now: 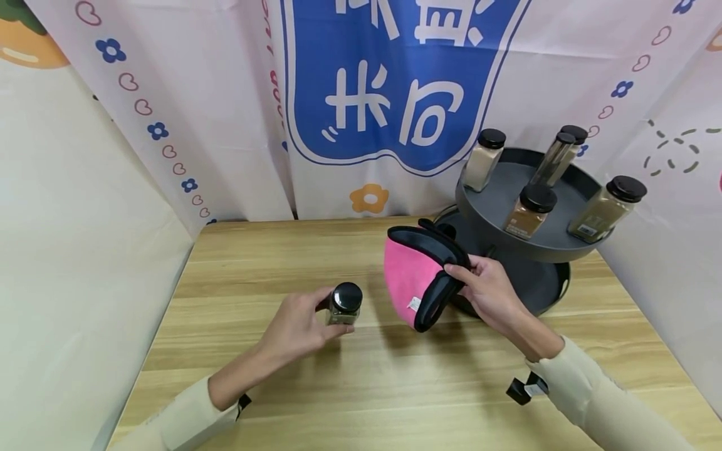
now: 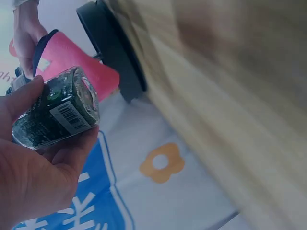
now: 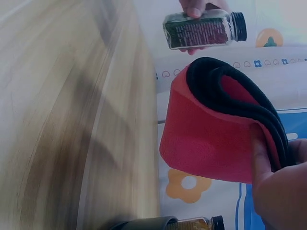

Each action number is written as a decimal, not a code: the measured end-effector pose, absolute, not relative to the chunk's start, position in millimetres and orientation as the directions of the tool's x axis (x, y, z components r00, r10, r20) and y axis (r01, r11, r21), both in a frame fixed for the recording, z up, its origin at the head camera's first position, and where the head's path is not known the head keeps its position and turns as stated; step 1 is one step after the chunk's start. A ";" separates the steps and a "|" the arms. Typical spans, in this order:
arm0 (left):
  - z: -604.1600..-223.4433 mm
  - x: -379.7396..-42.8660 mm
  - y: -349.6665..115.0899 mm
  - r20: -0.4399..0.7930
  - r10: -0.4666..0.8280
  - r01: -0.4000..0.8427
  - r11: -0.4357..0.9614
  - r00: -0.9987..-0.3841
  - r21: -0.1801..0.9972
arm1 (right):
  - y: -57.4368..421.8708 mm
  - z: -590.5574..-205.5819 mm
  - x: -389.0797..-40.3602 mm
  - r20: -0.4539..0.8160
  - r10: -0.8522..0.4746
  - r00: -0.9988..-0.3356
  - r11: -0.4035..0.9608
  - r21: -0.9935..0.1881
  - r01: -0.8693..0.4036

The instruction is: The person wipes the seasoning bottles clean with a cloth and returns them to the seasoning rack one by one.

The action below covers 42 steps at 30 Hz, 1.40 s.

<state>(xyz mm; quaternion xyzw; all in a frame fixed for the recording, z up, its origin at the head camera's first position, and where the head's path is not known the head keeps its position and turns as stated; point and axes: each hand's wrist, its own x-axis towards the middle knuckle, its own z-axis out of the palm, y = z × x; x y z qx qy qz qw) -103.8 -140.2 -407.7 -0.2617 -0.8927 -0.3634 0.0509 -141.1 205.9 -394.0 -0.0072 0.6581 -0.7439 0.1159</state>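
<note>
My left hand (image 1: 299,322) grips a square glass spice jar (image 1: 345,300) with a black lid, upright above the wooden table. The left wrist view shows the jar's dark label with a barcode and the thumb (image 2: 29,96) across its side. To the right, my right hand (image 1: 487,285) pinches a pink cloth piece (image 1: 408,275) by its black trim, thumb on one side. The cloth bulges and curves like a pouch, with a small white tag on it; its exact kind cannot be told. In the right wrist view the pink cloth (image 3: 206,139) hangs below the jar (image 3: 204,32), apart from it.
A dark grey two-tier round stand (image 1: 507,247) is at the back right, partly behind the cloth and right hand. Several black-lidded spice jars, such as one with brown contents (image 1: 530,213), stand on its top tier. A printed curtain (image 1: 242,150) hangs behind the table (image 1: 248,263).
</note>
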 end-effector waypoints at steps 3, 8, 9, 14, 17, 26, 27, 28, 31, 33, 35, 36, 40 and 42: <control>-398.2 -109.2 -139.8 0.283 0.462 0.534 0.621 -0.841 0.573 | 205.4 -394.1 -138.1 -0.141 -0.170 -0.975 -0.089 -0.984 0.157; -384.7 -118.0 -139.1 0.274 0.508 0.573 0.659 -0.817 0.487 | 203.6 -396.7 -134.1 -0.135 -0.177 -0.975 -0.088 -0.984 0.152; -382.8 -119.1 -138.7 0.268 0.514 0.576 0.667 -0.815 0.472 | 203.1 -397.5 -133.5 -0.133 -0.180 -0.975 -0.092 -0.984 0.151; -374.9 -122.8 -134.0 0.249 0.540 0.592 0.691 -0.804 0.414 | 199.2 -401.2 -131.2 -0.121 -0.179 -0.976 -0.095 -0.986 0.140; -370.5 -124.5 -130.5 0.242 0.552 0.601 0.697 -0.798 0.391 | 195.8 -402.2 -128.8 -0.115 -0.176 -0.978 -0.082 -0.988 0.131; -361.5 -127.6 -121.9 0.226 0.601 0.642 0.707 -0.767 0.296 | 183.3 -406.1 -122.0 -0.109 -0.174 -0.979 -0.053 -0.991 0.120; -361.1 -128.0 -121.3 0.221 0.605 0.644 0.709 -0.765 0.289 | 182.2 -406.2 -121.6 -0.106 -0.175 -0.979 -0.056 -0.991 0.117; -360.5 -128.5 -120.7 0.216 0.607 0.644 0.711 -0.765 0.282 | 181.1 -406.3 -121.1 -0.100 -0.175 -0.979 -0.059 -0.992 0.112; -358.8 -130.2 -118.7 0.198 0.606 0.638 0.724 -0.770 0.263 | 178.1 -406.4 -120.1 -0.091 -0.172 -0.981 -0.081 -0.991 0.107; -357.5 -131.3 -117.1 0.188 0.605 0.634 0.734 -0.773 0.245 | 176.2 -406.4 -119.5 -0.086 -0.165 -0.983 -0.097 -0.990 0.103; -356.1 -132.2 -115.4 0.172 0.603 0.627 0.747 -0.779 0.222 | 174.2 -405.8 -118.2 -0.080 -0.159 -0.984 -0.111 -0.989 0.099; -355.4 -132.7 -114.4 0.164 0.602 0.623 0.753 -0.782 0.209 | 173.0 -405.5 -117.5 -0.077 -0.158 -0.985 -0.114 -0.989 0.095; -354.3 -134.8 -111.0 0.118 0.591 0.603 0.777 -0.798 0.183 | 166.6 -404.5 -114.0 -0.061 -0.138 -0.989 -0.099 -0.992 0.075; -354.3 -135.8 -109.3 0.092 0.587 0.593 0.784 -0.805 0.183 | 162.6 -404.2 -112.0 -0.047 -0.125 -0.991 -0.077 -0.995 0.057</control>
